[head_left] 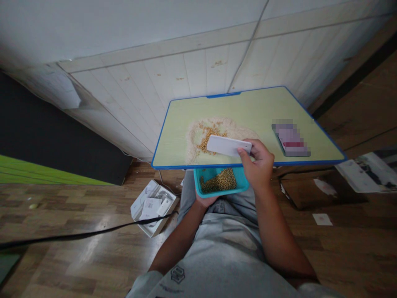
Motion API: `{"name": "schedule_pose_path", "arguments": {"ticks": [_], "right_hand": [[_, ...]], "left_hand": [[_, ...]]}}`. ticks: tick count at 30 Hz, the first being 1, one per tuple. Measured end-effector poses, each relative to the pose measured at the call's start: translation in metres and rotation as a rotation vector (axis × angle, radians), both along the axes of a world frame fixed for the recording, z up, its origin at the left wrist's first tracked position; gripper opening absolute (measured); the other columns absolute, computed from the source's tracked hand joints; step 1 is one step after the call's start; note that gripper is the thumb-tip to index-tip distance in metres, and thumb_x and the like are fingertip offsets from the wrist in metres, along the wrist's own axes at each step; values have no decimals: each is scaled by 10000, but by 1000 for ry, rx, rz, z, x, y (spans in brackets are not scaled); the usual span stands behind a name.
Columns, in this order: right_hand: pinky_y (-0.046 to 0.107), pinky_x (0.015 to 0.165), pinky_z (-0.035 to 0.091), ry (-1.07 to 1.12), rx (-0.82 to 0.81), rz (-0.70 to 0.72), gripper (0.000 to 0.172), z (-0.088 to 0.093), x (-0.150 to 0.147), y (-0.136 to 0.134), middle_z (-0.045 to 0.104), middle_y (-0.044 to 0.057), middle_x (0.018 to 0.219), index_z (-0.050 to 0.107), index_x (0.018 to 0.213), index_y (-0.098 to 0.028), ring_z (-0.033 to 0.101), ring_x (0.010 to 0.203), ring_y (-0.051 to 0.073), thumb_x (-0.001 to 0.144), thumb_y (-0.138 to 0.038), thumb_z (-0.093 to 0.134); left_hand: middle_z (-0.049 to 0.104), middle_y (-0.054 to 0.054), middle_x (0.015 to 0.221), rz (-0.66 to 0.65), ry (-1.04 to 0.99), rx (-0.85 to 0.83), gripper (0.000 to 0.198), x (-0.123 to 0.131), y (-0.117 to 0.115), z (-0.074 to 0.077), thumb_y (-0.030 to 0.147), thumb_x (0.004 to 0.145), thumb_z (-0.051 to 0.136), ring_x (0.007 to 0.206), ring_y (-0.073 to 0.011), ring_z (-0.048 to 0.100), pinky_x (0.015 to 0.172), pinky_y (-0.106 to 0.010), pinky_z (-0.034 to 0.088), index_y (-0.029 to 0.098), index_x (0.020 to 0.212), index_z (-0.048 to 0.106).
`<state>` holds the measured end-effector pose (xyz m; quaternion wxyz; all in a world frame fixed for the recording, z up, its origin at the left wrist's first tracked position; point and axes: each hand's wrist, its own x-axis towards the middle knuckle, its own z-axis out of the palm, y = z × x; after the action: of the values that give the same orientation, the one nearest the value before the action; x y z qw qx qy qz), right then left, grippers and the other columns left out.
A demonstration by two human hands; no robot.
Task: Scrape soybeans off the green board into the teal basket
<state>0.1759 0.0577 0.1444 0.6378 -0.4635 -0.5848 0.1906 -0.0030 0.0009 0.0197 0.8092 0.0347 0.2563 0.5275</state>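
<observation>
My right hand (258,162) grips one end of a flat white scraper-like plate (228,145), thumb on top, with its far end over a heap of yellow soybeans (204,142) on the table. Pale grains (231,125), like rice, lie spread around the beans. Below the table's front edge, my left hand (206,200) holds a turquoise tray (200,193) from underneath; most of its fingers are hidden. More soybeans (225,180) lie in this tray, mostly toward its right side.
The small table (181,111) has a blue rim and stands against a panelled wall. A phone (291,140), partly blurred, rests at its right. An open white box (155,205) with cables sits on the floor at left, crossed by a black strap (93,234).
</observation>
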Motion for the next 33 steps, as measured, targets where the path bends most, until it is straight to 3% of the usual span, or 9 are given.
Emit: {"name": "schedule_pose_path", "arguments": {"ticks": [5, 12, 17, 27, 33], "right_hand": [[313, 709, 635, 94, 21, -181, 160, -5, 7, 8, 792, 23, 896, 765, 1082, -243, 773, 811, 229, 987, -372, 768], [401, 883, 693, 76, 44, -288, 195, -15, 18, 14, 767, 81, 1040, 702, 1186, -249, 785, 975, 274, 1035, -370, 695], [478, 1020, 697, 81, 68, -265, 239, -24, 21, 17, 748, 114, 1163, 674, 1266, -253, 781, 1124, 305, 1041, -311, 619], [496, 966, 748, 45, 110, -255, 444, -16, 22, 16, 795, 145, 1287, 648, 1431, -264, 841, 1140, 307, 990, -234, 614], [523, 1006, 753, 83, 89, -204, 402, -13, 22, 14, 841, 131, 1227, 728, 1396, -242, 863, 1086, 308, 1000, -252, 667]], "left_hand": [[708, -103, 1773, 35, 19, -91, 779, 0, -2, 7, 704, 1170, 349, 1833, -444, 390, 1533, -744, 231, 261, 1737, 650], [731, -126, 1743, 61, 4, -149, 776, -1, -3, 6, 670, 1192, 285, 1802, -431, 456, 1527, -747, 238, 228, 1705, 662], [735, -122, 1740, 46, 14, -151, 767, -2, -3, 7, 671, 1188, 293, 1801, -430, 457, 1525, -724, 249, 234, 1671, 699], [697, -92, 1785, -1, 5, -62, 774, -2, -2, 0, 684, 1185, 286, 1798, -422, 466, 1502, -741, 285, 283, 1734, 655], [662, -85, 1822, -14, -11, 12, 777, -1, 0, -5, 750, 1134, 445, 1833, -436, 391, 1516, -708, 272, 303, 1735, 650]]}}
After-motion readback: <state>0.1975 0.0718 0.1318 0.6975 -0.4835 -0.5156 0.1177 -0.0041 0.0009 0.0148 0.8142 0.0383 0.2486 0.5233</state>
